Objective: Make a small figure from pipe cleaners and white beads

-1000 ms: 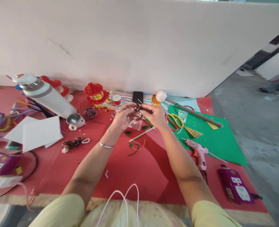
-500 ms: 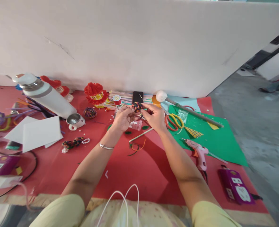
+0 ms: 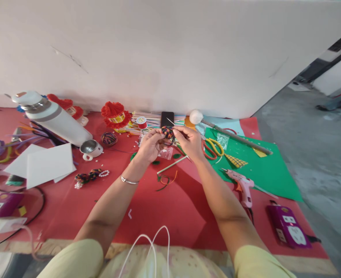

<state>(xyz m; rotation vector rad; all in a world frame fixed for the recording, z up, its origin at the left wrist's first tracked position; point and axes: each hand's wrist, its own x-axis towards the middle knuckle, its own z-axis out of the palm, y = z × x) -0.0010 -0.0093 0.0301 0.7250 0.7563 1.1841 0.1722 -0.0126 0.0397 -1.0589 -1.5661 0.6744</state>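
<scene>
Both my hands are raised together over the middle of a red mat. My left hand pinches a small multicoloured yarn ball from the left. My right hand closes on the same ball from the right, its fingertips at a thin needle that sticks up and left from the ball. A white stick and loose orange and green thread lie on the mat just below my hands.
A white bottle and a metal cup lie at left beside white paper sheets. Scissors, a pink glue gun and green paper sit at right. Purple power strips flank the mat. A phone leans at the wall.
My hands have stayed together on the yarn ball, shifting it slightly up and turning it. The needle tip now points up and left above the ball.
</scene>
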